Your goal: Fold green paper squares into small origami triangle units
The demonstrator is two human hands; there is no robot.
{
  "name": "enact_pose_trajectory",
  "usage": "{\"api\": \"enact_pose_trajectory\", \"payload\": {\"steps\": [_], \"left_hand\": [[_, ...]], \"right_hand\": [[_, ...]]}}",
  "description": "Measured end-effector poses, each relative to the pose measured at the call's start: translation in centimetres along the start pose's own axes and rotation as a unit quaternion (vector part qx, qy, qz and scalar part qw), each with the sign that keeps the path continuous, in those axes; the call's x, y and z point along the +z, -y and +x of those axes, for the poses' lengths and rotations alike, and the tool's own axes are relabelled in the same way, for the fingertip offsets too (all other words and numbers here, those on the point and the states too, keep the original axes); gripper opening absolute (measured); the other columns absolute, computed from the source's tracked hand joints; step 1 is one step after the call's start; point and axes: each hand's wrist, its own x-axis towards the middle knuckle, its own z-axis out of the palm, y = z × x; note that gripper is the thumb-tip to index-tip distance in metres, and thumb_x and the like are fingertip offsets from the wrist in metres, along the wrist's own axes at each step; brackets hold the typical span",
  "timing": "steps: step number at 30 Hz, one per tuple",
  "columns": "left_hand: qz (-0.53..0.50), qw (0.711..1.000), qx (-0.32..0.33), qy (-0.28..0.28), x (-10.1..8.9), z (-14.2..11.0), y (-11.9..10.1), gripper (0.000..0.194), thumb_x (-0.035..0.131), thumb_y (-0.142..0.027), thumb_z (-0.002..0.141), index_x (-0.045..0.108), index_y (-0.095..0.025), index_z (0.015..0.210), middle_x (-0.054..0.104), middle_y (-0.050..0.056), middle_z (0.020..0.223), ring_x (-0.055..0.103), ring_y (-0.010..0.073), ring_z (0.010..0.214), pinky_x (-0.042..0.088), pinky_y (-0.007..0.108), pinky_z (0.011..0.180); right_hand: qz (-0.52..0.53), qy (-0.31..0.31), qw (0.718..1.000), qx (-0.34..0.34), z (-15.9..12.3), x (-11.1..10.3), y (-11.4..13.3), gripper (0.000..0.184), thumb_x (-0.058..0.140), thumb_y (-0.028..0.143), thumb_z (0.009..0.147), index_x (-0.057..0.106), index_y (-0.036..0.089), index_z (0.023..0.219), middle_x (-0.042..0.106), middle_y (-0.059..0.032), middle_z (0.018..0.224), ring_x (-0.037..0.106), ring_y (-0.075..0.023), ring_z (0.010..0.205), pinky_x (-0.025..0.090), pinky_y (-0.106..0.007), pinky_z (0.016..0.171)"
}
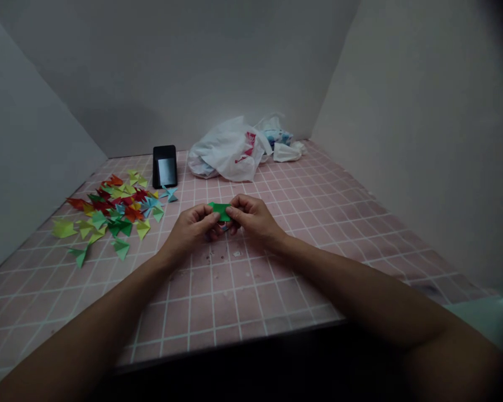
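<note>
A small piece of folded green paper is held up between my two hands, above the middle of the table. My left hand pinches its left end between thumb and fingers. On the other side, my right hand grips the right end, thumb in front. The fingers hide part of the paper's edges and back. To the left lies a loose heap of folded paper figures in green, yellow, red, orange and light blue, with pointed wing-like tips.
Behind the heap a black phone-like device leans upright. A crumpled white plastic bag lies at the back, with a smaller bag beside it. A pink checked cloth covers the table, with pale walls on three sides.
</note>
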Motion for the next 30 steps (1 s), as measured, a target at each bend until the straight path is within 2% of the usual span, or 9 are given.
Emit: {"api": "enact_pose_trajectory", "payload": {"steps": [7, 11, 15, 18, 24, 30], "left_hand": [[0.034, 0.999, 0.038, 0.009, -0.1, 0.1, 0.2, 0.027, 0.078, -0.041, 0.079, 0.066, -0.017, 0.077, 0.065, 0.001, 0.065, 0.055, 0.0110, 0.053, 0.044, 0.024, 0.052], [0.017, 0.999, 0.032, 0.017, -0.1, 0.2, 0.5, 0.027, 0.078, -0.040, 0.078, 0.065, -0.017, 0.079, 0.066, 0.001, 0.066, 0.055, 0.0108, 0.053, 0.043, 0.023, 0.051], [0.004, 1.000, 0.028, 0.001, -0.2, 0.2, 0.6, 0.028, 0.081, -0.038, 0.076, 0.062, -0.018, 0.076, 0.063, -0.001, 0.061, 0.054, 0.0105, 0.050, 0.041, 0.022, 0.049], [-0.009, 1.000, 0.018, -0.014, -0.2, 0.2, 0.7, 0.028, 0.082, -0.038, 0.076, 0.063, -0.017, 0.075, 0.064, -0.001, 0.061, 0.056, 0.0105, 0.051, 0.042, 0.022, 0.051], [-0.083, 0.996, -0.013, -0.030, -0.2, 0.2, 0.7, 0.028, 0.083, -0.039, 0.077, 0.067, -0.016, 0.081, 0.068, 0.001, 0.070, 0.062, 0.0109, 0.061, 0.048, 0.023, 0.061], [-0.114, 0.993, -0.030, -0.027, -0.1, 0.3, 0.8, 0.028, 0.086, -0.039, 0.075, 0.070, -0.016, 0.080, 0.067, 0.000, 0.071, 0.060, 0.0105, 0.061, 0.047, 0.023, 0.061]], "right_hand": [[0.015, 0.044, 0.999, 0.025, 0.1, -0.1, -0.2, 0.023, 0.072, 0.035, 0.084, 0.057, 0.017, 0.081, 0.068, 0.0012, 0.068, 0.061, -0.0091, 0.052, 0.050, -0.020, 0.049], [0.008, 0.028, 1.000, 0.008, 0.0, 0.1, -0.2, 0.019, 0.071, 0.031, 0.083, 0.058, 0.017, 0.080, 0.068, 0.0018, 0.067, 0.060, -0.0093, 0.053, 0.050, -0.020, 0.050], [0.006, 0.014, 1.000, -0.008, -0.2, 0.1, 0.1, 0.016, 0.071, 0.030, 0.082, 0.061, 0.017, 0.080, 0.066, 0.0027, 0.068, 0.059, -0.0083, 0.054, 0.048, -0.020, 0.052], [0.018, 0.018, 1.000, -0.016, -0.2, 0.0, 0.4, 0.021, 0.071, 0.035, 0.084, 0.062, 0.017, 0.080, 0.066, 0.0020, 0.069, 0.060, -0.0085, 0.055, 0.049, -0.021, 0.053], [0.033, 0.050, 0.998, -0.007, 0.1, -0.4, 0.8, 0.041, 0.067, 0.056, 0.089, 0.060, 0.017, 0.080, 0.067, 0.0005, 0.071, 0.063, -0.0094, 0.057, 0.054, -0.023, 0.057], [0.062, 0.065, 0.996, 0.022, 0.2, -0.4, 0.5, 0.038, 0.069, 0.054, 0.089, 0.058, 0.018, 0.085, 0.069, 0.0003, 0.074, 0.064, -0.0092, 0.056, 0.054, -0.022, 0.055]]}}
